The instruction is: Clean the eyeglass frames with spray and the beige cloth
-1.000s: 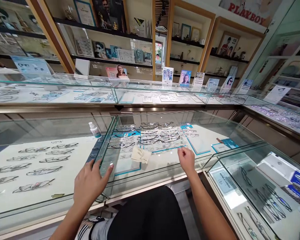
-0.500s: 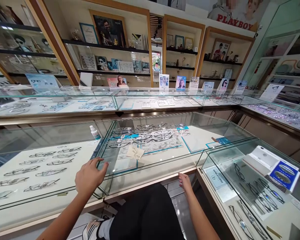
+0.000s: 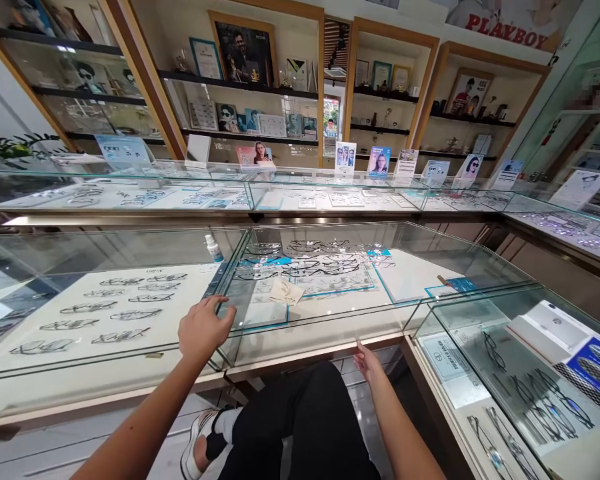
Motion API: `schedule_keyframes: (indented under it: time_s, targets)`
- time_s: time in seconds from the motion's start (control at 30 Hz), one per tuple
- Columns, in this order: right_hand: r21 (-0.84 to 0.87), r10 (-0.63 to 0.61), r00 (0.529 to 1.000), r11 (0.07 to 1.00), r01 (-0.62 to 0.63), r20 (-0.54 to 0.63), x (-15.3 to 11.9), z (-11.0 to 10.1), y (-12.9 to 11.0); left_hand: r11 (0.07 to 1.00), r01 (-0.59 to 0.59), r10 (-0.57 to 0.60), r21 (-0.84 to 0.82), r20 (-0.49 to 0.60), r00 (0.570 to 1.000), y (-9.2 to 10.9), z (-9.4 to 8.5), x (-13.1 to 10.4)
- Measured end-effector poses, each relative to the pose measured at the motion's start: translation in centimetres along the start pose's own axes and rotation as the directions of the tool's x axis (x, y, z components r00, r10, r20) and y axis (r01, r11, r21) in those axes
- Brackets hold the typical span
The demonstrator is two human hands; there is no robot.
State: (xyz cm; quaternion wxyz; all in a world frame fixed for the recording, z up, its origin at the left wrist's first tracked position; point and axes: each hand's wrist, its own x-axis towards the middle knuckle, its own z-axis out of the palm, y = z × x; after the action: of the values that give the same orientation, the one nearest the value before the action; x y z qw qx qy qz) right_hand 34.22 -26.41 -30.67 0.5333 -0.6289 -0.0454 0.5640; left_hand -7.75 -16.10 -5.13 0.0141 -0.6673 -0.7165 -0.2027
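The middle glass case [image 3: 300,360] stands directly in front of the seated person, its wooden front edge running just past the knees, and both hands are at it. The left hand [image 3: 205,327] lies over the near corner, where this case meets the left-hand case [image 3: 115,383], its fingers spread and nothing visible in them. The right hand [image 3: 369,365] is at the front edge with its fingers loosely curled; whether they grip the edge or merely touch it, I cannot tell. A second ago that hand was a loose fist up over the glass; now it has dropped to the rim, so it is off the top and away from the frames, while the left hand has kept its place by the corner. A pale cloth-like piece [image 3: 286,292] lies near the middle, untouched, just in front of the rows of eyeglass frames [image 3: 300,271]; whether it is on the glass or under it is unclear. A white bottle [image 3: 213,249] stands behind the left hand, near the seam. Farther right, another case holds glasses and a blue-and-white box [image 3: 550,327]. Beyond, a long counter [image 3: 330,221] carries upright cards, with wall shelves behind
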Motion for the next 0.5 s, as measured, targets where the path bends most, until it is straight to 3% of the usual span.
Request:
schedule_keyframes:
  time_s: [0.13, 0.5]
  targets:
    - [0.025, 0.021, 1.0, 0.999, -0.02, -0.024, 0.2, -0.3, 0.3, 1.0, 0.005, -0.005, 0.004, -0.018, 1.0, -0.2, 0.3, -0.1]
    - [0.104, 0.085, 0.995, 0.99, -0.091, 0.061, 1.2, -0.8, 0.7, 1.0, 0.005, -0.006, -0.024, -0.066, 0.998, -0.3, 0.7, -0.2]
